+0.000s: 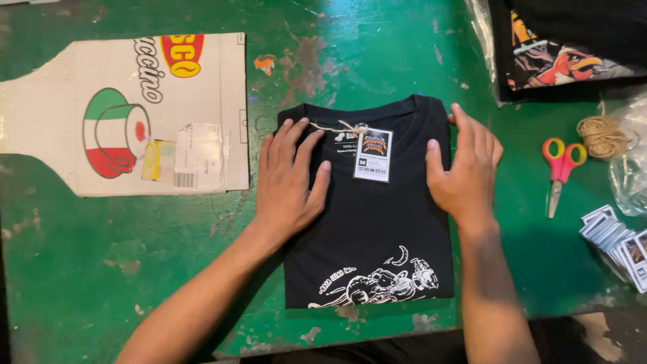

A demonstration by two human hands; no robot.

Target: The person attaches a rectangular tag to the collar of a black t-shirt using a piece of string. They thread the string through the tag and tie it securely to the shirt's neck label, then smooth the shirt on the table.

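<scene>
The green painted table (pixel 377 61), worn in many spots, is carrying everything here, and near its front edge the black T-shirt (pixel 377 229) is lying already folded into a neat rectangle, with the collar turned away from the person and a white drawing showing at the near end. On the left of it, well apart, a flat cardboard template (pixel 135 114) is lying by itself, not touching the shirt, so it seems the folding is finished. At the far right corner a stack of other dark printed shirts (pixel 566 47) is waiting, partly inside clear plastic. The left hand (pixel 291 178) is resting flat and open on the left part of the shirt, fingers spread, gripping nothing. The right hand (pixel 465 172) is lying open along the right edge, pressing it straight. A paper hang tag (pixel 373 155) is already hanging from the collar by a thin string. On the right, small scissors with red and yellow handles (pixel 559 172), a ball of twine (pixel 602 137) and a pile of spare tags (pixel 617 243) are lying. The shirt is not yet in a bag.
</scene>
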